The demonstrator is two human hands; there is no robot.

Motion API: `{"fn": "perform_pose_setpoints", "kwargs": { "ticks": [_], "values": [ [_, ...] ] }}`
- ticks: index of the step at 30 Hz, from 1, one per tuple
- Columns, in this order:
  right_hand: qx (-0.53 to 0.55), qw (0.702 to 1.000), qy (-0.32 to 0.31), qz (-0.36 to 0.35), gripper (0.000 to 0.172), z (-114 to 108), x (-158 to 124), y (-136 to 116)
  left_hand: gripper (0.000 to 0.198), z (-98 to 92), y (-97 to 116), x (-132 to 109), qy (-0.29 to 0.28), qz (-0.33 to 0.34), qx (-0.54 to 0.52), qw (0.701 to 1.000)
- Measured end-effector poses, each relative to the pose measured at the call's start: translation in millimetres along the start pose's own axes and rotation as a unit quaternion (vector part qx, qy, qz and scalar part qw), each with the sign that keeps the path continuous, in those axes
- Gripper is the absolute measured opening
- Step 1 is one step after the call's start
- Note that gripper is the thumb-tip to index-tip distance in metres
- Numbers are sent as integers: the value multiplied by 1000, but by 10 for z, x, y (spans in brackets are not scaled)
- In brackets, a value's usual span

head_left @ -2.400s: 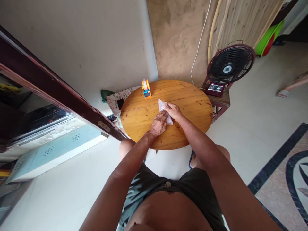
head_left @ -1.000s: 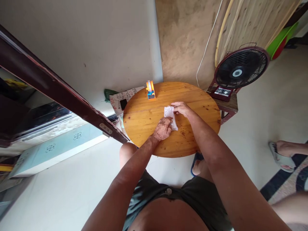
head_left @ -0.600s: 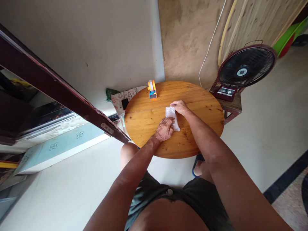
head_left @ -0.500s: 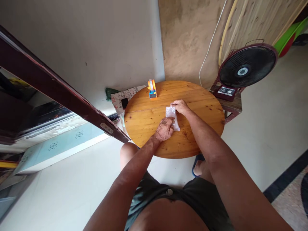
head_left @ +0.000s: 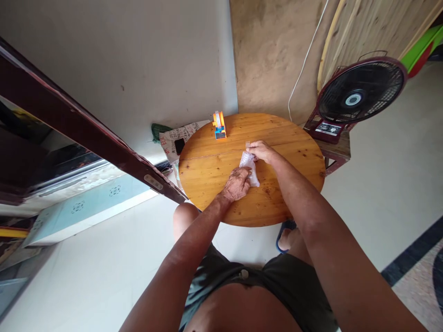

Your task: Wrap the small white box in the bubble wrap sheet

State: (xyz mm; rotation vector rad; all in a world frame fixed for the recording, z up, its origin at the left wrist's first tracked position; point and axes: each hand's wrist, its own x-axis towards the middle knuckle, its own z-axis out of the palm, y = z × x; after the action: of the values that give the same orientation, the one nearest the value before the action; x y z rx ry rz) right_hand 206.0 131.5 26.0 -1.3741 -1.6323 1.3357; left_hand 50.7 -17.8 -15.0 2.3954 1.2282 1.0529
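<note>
A small bubble-wrap packet (head_left: 252, 175) lies on the round wooden table (head_left: 287, 184). My left hand (head_left: 237, 183) is closed on its left side, fingers pressed over the middle of the wrap. At the packet's far end, my right hand (head_left: 261, 151) pinches a short strip of clear tape (head_left: 248, 144) between thumb and fingers. The lower fingers of that hand rest close to the wrap's top right corner; whether they touch it is hard to tell. Farther back stands an orange and blue tape dispenser (head_left: 219, 125) with a roll in it.
A dark-framed fan (head_left: 353, 99) stands on a wooden stool (head_left: 337, 147) to the right. Left of the table, a black phone (head_left: 179, 146) lies on printed cardboard (head_left: 169, 138). A wall and a brown board border the far side; a dark door frame (head_left: 114, 147) slants along the left.
My right hand has shifted slightly, and a strip of tape now shows above its fingertips. The packet's far end is tilted a little. My left hand stays in place on it.
</note>
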Motion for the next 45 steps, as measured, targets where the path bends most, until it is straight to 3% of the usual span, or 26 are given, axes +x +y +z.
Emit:
{"fn": "perform_pose_setpoints", "kwargs": {
  "ticks": [10,19,23,31,40,45],
  "values": [
    [-18,999,34,-33,29,6,-49,14,30,-15,21,6,-2,-3,1,1000],
    [14,997,-61,-55,42,-83,-210,4,33,-26,37,-2,-3,-13,-6,1000],
    [-12,997,-48,-57,30,-10,-156,38,31,-13,23,-7,4,-7,-3,1000],
    [-65,993,12,-101,31,75,-57,81,28,-21,28,0,2,-7,9,1000],
    [-12,987,13,-158,40,36,-212,-36,25,-12,-3,-10,25,13,29,999],
    [-60,980,16,-191,37,11,-315,-94,33,-24,20,-18,6,12,40,999]
  ]
}}
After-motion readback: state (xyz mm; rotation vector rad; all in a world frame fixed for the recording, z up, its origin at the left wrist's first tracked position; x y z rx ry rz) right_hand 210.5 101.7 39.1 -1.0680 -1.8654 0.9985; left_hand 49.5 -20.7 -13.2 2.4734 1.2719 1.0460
